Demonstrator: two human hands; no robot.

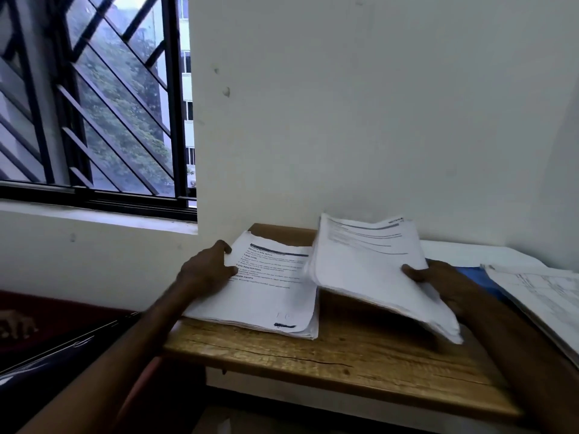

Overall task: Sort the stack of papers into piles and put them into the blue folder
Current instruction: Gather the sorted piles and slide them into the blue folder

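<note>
- Holding of the papers is shared between two hands. A flat pile (266, 296) lies on the left part of the wooden table (313, 355). A thick lifted sheaf (369, 264) is raised beside it, with its left edge at the pile and its right side tilted up.
- The left hand (208, 270) is set at the pile's left edge, with the thumb laid on the top sheet and the fingers curled at the far corner. The pile is judged to be steadied this way so that it is not dragged askew. Whether any fingers reach underneath cannot be told.
- The right hand (438, 277) pinches the sheaf at its right edge, with the thumb on top and the fingers hidden beneath. The tilt is judged to let the printed headings be checked or the sheaf be parted.
- The blue folder (473, 272) is seen only as a blue strip at the right, just behind the right hand and partly covered by other papers (539, 292). Whether anything is filed in it cannot be told, so sorting is judged to be the step in hand.
</note>
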